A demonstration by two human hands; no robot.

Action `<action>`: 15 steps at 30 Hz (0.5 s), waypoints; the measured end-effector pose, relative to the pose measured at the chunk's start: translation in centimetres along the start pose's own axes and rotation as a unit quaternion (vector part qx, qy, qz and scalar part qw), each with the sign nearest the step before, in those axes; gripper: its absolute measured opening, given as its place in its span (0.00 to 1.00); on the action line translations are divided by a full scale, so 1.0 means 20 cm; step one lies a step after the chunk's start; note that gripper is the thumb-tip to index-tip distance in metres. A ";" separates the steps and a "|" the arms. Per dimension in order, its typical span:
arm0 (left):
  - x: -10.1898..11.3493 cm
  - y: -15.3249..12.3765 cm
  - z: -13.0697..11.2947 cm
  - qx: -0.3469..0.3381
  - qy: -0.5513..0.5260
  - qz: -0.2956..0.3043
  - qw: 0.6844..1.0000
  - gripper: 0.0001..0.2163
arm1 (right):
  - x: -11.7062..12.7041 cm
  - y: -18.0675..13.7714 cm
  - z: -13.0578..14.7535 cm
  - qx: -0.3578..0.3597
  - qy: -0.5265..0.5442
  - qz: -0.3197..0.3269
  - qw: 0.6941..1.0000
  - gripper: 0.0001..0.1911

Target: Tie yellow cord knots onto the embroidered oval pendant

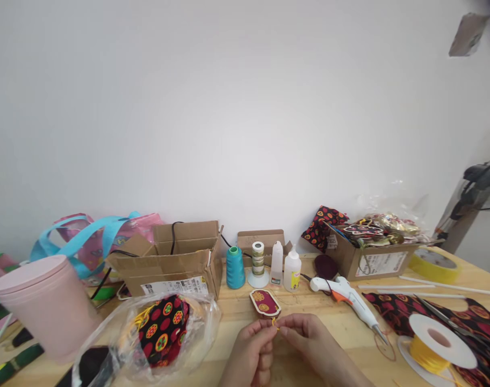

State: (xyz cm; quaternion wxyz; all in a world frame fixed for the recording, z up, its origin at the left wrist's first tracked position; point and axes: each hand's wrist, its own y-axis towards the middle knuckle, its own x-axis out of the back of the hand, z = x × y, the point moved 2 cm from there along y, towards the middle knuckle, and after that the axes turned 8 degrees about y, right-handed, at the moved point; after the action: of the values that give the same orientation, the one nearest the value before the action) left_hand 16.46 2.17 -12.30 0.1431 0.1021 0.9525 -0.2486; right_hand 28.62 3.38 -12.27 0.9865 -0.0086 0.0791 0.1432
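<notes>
My left hand (251,352) and my right hand (309,344) meet low in the middle of the view, over a wooden table (237,312). Both pinch a thin yellow cord (274,322) between fingertips. The cord runs up to a small oval ornament (265,302) covered in dark red patterned fabric, which lies on the table just beyond my fingers.
A white glue gun (347,298) lies right of my hands, near a spool of yellow cord (434,344) and patterned fabric (462,317). Behind stand a teal thread cone (235,267), two glue bottles (285,266) and cardboard boxes (176,266). A plastic bag (156,333) and pink container (47,306) sit left.
</notes>
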 end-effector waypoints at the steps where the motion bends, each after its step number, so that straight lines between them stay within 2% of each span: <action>1: 0.00 0.00 0.00 0.002 0.000 -0.002 1.000 0.14 | -0.01 -0.01 0.02 0.006 -0.023 -0.011 1.000 0.10; 4: 0.00 -0.01 0.00 0.000 -0.010 -0.011 1.000 0.14 | -0.03 -0.02 0.06 0.027 -0.080 -0.043 0.995 0.12; 7: 0.00 0.00 0.01 -0.014 -0.008 -0.010 1.000 0.14 | -0.03 -0.03 0.08 0.047 -0.094 -0.059 0.993 0.12; 15: -0.01 -0.01 0.01 -0.029 -0.003 -0.015 0.999 0.13 | 0.01 -0.04 0.07 0.106 -0.124 -0.064 0.985 0.12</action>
State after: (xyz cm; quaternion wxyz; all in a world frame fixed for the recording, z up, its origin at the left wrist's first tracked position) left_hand 16.58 1.83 -12.21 0.1453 0.0831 0.9602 -0.2236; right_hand 29.20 2.64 -10.90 0.9911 0.1089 -0.0295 0.0706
